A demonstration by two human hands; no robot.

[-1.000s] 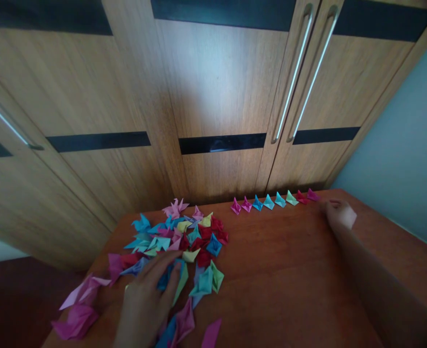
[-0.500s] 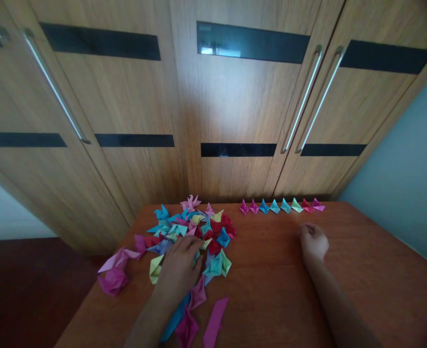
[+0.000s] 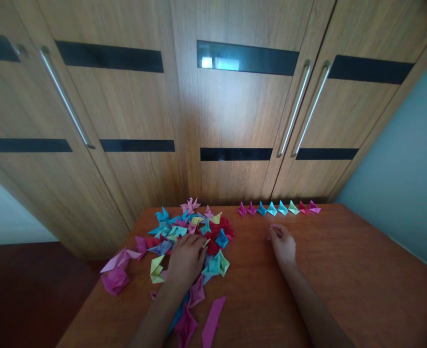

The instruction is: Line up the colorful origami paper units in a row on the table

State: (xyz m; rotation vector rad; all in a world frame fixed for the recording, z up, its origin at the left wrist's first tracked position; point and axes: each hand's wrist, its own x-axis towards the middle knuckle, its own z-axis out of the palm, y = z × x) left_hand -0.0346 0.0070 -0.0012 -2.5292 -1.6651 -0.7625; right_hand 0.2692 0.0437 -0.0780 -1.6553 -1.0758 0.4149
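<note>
L hand [image 3: 186,260]: palm down on the heap, fingers bent; can't tell if it grips anything, fingertips hidden. Small pale-yellow folded-paper tip [image 3: 206,243] right at thumb side. R hand [image 3: 284,245]: loosely curled, over bare tabletop; can't tell if anything's pinched in it.

Multicolor heap of folded-paper pieces [image 3: 177,231] lies under & around L hand, well apart from R hand. Exact qty n/a (overlaps), dozens approx. All matte paper, sharp creases, mostly pointed/diamond shapes. 1 pale-pink spiky piece [image 3: 190,205] at far edge; 1 blue diamond piece [image 3: 221,239] at R side of heap, by the reds; 1 pale yellow-green piece [image 3: 157,269] just L of L wrist; 2 pink pieces [image 3: 115,279] touching, near table's L edge. 1 flat magenta paper strip [image 3: 213,321] near side, between forearms.

Row of 8 small pointed paper pieces [image 3: 272,209] along table's far edge, beyond R hand. L to R: 2 magenta, 1 blue, 2 lt blue, 1 pale green, 1 red, 1 magenta-purple.

Table [image 3: 344,270]: smooth reddish-brown wood. Behind: wood-grain cabinet [image 3: 242,108], 3 full metal bar handles [image 3: 66,99], 8 dark glossy strips [image 3: 247,58].
</note>
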